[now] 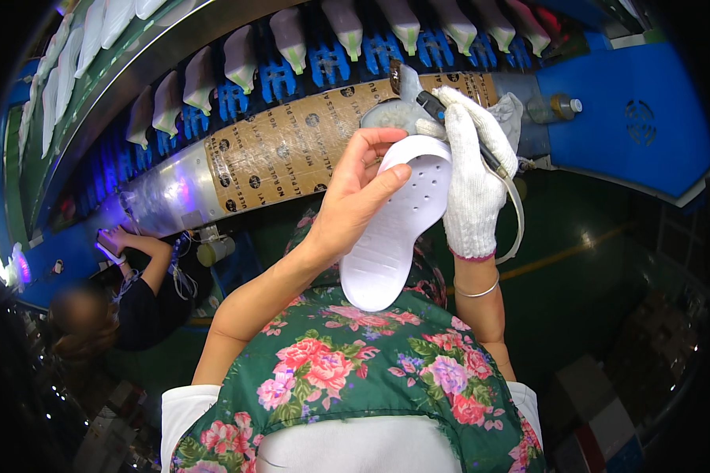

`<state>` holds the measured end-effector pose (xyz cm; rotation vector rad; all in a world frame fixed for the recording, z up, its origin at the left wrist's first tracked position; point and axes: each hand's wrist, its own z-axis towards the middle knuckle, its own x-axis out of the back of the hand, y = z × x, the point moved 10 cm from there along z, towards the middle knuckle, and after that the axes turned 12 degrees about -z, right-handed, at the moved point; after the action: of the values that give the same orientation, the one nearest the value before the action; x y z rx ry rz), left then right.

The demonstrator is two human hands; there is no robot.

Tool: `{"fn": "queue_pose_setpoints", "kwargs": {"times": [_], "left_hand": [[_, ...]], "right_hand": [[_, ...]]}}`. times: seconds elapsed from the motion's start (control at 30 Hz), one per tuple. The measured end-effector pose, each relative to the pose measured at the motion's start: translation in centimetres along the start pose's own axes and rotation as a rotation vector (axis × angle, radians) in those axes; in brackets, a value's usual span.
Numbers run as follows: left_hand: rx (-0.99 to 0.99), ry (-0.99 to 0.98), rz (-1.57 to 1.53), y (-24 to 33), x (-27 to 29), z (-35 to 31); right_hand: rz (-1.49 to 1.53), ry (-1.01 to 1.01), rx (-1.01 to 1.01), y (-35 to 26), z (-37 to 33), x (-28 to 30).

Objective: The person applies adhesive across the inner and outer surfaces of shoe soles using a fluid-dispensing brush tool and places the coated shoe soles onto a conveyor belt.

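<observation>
My bare left hand (359,189) grips a white foam shoe piece (383,260) by its wide end, thumb on the near face and fingers behind. Small round holes dot that wide end, and the narrower end points down toward my apron. My right hand (475,173), in a white knit glove, is closed on a black pen-shaped tool (429,104) with a pale cord. It is close against the shoe piece's right edge. Just beyond both hands, a translucent grey piece (394,117) rests on the ledge beside a dark brown item (395,77).
A ledge covered with printed brown tape (276,150) runs across in front of me. Behind it stand blue clamps (329,63) and a row of pale shoe-shaped forms (289,39). A small bottle (564,105) stands right; another person (146,292) works at left.
</observation>
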<state>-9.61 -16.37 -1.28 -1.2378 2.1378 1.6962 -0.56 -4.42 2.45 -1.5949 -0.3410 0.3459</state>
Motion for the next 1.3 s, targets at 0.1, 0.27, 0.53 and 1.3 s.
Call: {"fn": "queue_pose_setpoints", "kwargs": {"times": [0.1, 0.27, 0.53, 1.3], "left_hand": [[-0.01, -0.046, 0.015, -0.2, -0.1, 0.0], [0.093, -0.252, -0.086, -1.8, -0.4, -0.8], [0.443, -0.444, -0.439, -8.1, -0.6, -3.9], [-0.198, -0.463, 0.102, 8.6, -12.4, 15.6]], "right_hand": [[-0.036, 0.012, -0.018, 0.7, 0.1, 0.5], [-0.008, 0.023, -0.053, 2.0, 0.5, 1.6], [0.425, 0.139, -0.179, 6.5, 3.1, 4.5], [0.242, 0.143, -0.413, 18.6, -1.9, 4.7]]}}
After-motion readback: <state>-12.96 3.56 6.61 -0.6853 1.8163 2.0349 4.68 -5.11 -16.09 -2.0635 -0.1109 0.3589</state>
